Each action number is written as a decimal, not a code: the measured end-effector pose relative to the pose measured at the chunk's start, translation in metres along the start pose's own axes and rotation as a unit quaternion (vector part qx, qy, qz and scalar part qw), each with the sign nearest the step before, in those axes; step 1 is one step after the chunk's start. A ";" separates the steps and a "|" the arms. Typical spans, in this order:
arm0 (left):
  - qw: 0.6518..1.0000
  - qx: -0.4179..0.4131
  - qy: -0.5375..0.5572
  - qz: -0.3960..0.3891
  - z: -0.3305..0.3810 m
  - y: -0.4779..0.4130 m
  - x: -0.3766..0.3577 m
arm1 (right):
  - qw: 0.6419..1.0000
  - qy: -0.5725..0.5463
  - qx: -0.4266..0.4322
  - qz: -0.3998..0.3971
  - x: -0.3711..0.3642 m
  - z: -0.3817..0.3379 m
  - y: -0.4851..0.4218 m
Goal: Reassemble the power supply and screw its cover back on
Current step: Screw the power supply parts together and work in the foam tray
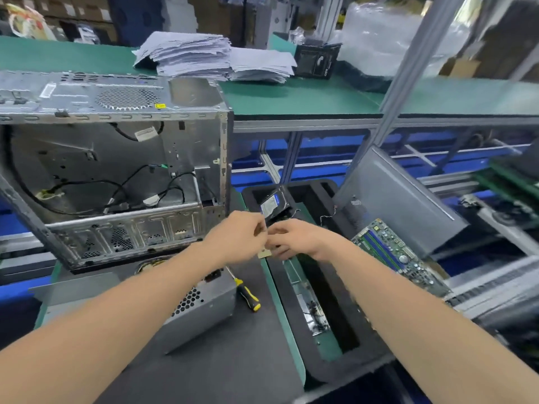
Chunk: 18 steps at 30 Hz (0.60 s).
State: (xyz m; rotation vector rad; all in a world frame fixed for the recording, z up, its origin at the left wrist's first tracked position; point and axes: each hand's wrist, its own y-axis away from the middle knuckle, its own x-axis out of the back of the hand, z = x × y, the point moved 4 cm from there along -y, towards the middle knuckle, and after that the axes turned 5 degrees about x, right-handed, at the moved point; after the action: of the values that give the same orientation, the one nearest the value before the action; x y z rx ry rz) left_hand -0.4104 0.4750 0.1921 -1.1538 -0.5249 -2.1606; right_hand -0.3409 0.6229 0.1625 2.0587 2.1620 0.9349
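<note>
Pinching a small tan part point(264, 253) in curled fingers mid-frame, the left hand point(240, 237) and right hand point(296, 240) are apparently readying it for the power supply point(201, 304) lower left.

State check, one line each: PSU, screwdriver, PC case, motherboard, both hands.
power supply: lying on the dark mat, untouched; cover fastening not visible.
screwdriver: lying on the mat beside it, not held.
computer case: side open, cables loose inside.
motherboard: out of the case, tilted.
left hand: pinching a small tan part.
right hand: pinching the same part.
</note>
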 end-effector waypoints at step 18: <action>0.990 0.067 -0.094 -0.079 0.026 -0.019 -0.159 | 0.994 0.105 -0.025 -0.024 0.064 0.168 0.020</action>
State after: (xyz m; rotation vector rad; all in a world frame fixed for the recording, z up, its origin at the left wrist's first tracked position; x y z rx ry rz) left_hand -0.3416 0.5582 0.0710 -1.2866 -0.8575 -2.1211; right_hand -0.2631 0.7481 0.0573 1.9556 2.2467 1.2383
